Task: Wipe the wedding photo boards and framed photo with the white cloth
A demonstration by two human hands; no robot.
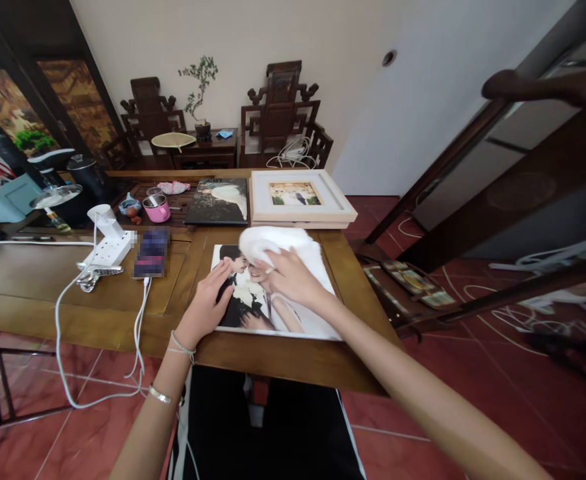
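Note:
A large photo print (253, 300) of a couple lies flat on the wooden table (193, 280) in front of me. My left hand (213, 297) rests on its left side, fingers stretched out and holding nothing. A fluffy white cloth (295, 241) is bunched over the print's upper part. My right hand (293, 275) grips this cloth and presses it against the photo, with the fingers partly sunk in the folds. The cloth and both hands cover portions of the picture.
Behind the print are a framed photo (297, 193) and a dark photo panel (220, 200). To the left sit a phone (151, 252) with a cable, a power strip (115, 248), a pink cup (157, 209) and a blue bin (7, 199). Wooden chairs (280, 110) stand by the wall.

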